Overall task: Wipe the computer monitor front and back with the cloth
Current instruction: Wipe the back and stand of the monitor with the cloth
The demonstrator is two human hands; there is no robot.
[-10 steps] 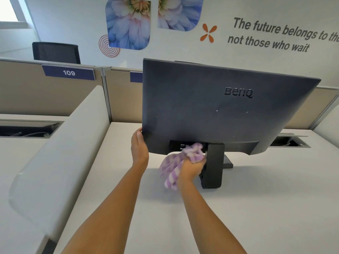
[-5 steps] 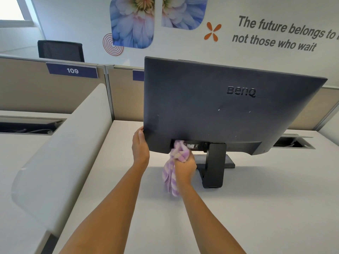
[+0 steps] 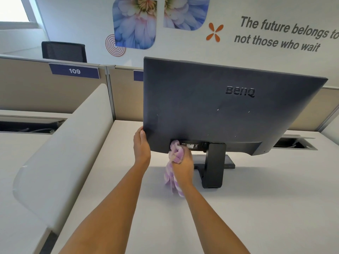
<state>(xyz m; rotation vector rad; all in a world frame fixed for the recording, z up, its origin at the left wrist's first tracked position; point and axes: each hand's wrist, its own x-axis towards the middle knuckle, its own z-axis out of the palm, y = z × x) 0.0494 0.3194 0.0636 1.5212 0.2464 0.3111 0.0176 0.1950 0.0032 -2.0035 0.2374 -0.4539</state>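
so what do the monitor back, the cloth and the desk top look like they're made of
Monitor: back looks like dark grey moulded plastic, matte, finely grained, with a raised logo. Cloth: soft fabric, probably microfibre or terry, purple-and-white striped; it bunches and droops limply from the right hand. Desk: smooth off-white top, likely laminate, with a dull even sheen.

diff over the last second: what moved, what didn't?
The right hand, gripping the cloth, slid left along the lower back of the monitor, away from the stand. Nothing was picked up or let go. The left hand kept holding the monitor's left edge; the monitor and stand did not move.
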